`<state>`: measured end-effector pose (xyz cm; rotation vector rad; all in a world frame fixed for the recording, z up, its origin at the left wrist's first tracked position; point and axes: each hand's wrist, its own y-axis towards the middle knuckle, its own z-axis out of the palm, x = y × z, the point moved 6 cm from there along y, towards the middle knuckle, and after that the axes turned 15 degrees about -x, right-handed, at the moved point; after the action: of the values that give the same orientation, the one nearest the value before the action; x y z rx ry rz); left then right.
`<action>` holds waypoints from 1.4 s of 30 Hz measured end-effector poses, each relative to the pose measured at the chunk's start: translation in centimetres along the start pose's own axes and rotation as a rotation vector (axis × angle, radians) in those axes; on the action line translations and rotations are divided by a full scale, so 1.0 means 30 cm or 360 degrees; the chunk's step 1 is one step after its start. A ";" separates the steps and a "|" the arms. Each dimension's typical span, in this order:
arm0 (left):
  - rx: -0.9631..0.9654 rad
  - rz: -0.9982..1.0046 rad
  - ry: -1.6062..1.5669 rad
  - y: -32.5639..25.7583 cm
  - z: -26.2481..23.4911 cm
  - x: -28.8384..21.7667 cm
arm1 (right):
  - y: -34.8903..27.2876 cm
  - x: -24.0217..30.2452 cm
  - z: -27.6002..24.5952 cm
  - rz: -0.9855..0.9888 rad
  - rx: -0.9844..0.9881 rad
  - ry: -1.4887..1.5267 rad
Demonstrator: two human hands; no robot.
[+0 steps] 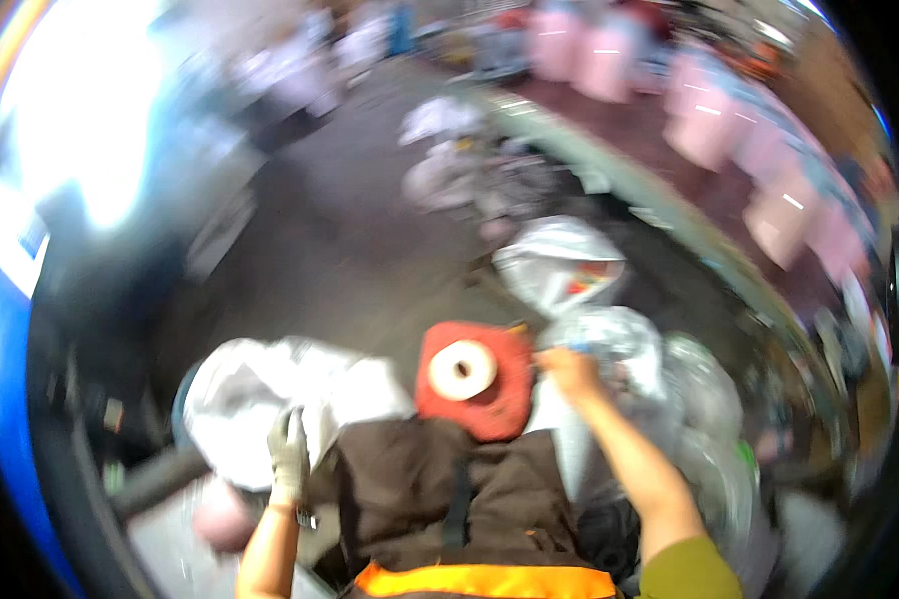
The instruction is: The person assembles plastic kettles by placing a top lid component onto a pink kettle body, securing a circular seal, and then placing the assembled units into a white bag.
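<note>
My left hand, in a pale glove, is at the side of a large white sack. Its fingers point forward, stretched out, and I see nothing held in them. To the right, my bare right hand has its fingers curled together beside a clear plastic bag; blur hides what they hold, if anything. Between the hands sits a red block-like seat or stand, with a cream-coloured roll with a dark centre hole on top. Brown cloth with an orange band covers my lap.
An open white bag with red and orange bits inside stands ahead, past which lie pale bundles on the dark floor. More clear bags sit at right. Pink containers line a raised ledge. A blue surface edges the far left.
</note>
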<state>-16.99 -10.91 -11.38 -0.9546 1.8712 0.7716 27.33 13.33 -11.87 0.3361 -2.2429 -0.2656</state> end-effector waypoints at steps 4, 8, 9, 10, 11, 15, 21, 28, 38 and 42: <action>-0.0204 -0.0430 0.0259 -0.128 -0.368 0.494 | -0.047 -0.243 -0.089 -0.0195 -0.0263 -0.0140; -0.0639 -0.0599 0.0594 -0.325 -0.821 0.927 | -0.051 -0.168 -0.036 -0.0152 -0.0089 -0.0440; -0.0802 -0.0666 0.0554 -0.366 -0.919 0.996 | -0.049 -0.141 -0.018 -0.0240 -0.0065 -0.0466; -0.0845 -0.0584 0.0574 -0.338 -0.903 0.886 | -0.044 -0.120 -0.040 -0.0288 -0.0048 -0.0536; -0.0796 -0.0513 0.0794 -0.276 -0.906 0.868 | -0.048 -0.108 -0.050 -0.0315 -0.0039 -0.0610; -0.0331 0.0025 0.1506 -0.058 -0.757 0.755 | -0.047 -0.095 -0.096 -0.0269 -0.0095 -0.0589; -0.0340 -0.0628 0.2124 0.060 -0.722 0.871 | -0.025 -0.036 -0.091 -0.0393 -0.0277 -0.0654; -0.0592 0.0412 0.1940 0.154 -1.090 0.702 | -0.109 0.269 0.008 0.0107 -0.0305 0.0515; 0.0277 0.1889 0.0621 -0.195 -0.321 -0.606 | -0.409 0.823 0.419 -0.0015 0.0413 0.0913; 0.0248 0.1230 -0.0372 -0.169 -0.180 -0.627 | -0.371 0.538 0.351 0.0452 0.0352 0.1260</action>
<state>-8.85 -12.10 7.09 -0.0025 2.0446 1.1010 10.92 -1.62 -10.32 0.1847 -1.5037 0.2397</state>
